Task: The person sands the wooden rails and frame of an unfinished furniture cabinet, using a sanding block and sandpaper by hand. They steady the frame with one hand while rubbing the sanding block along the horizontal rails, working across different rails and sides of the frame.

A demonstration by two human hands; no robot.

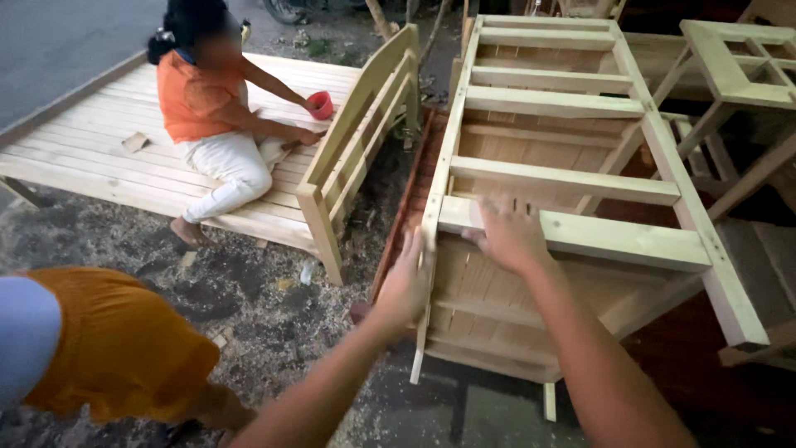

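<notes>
Pale bare-wood slatted furniture frame (572, 149) stands at 12–1 o'clock w/ rails and crosspieces already joined, though it's unfinished raw wood, so surface work looks left to do. L hand (408, 286) grips the frame's left side rail at the lower corner, fingers wrapped round it; R hand (510, 234) lies flat on the lower crosspiece, fingers (497, 207) spread, pressing not clenching. At 10 o'clock a person in an orange top (199, 95) sits on a pale slatted wooden bed (83, 145).
</notes>
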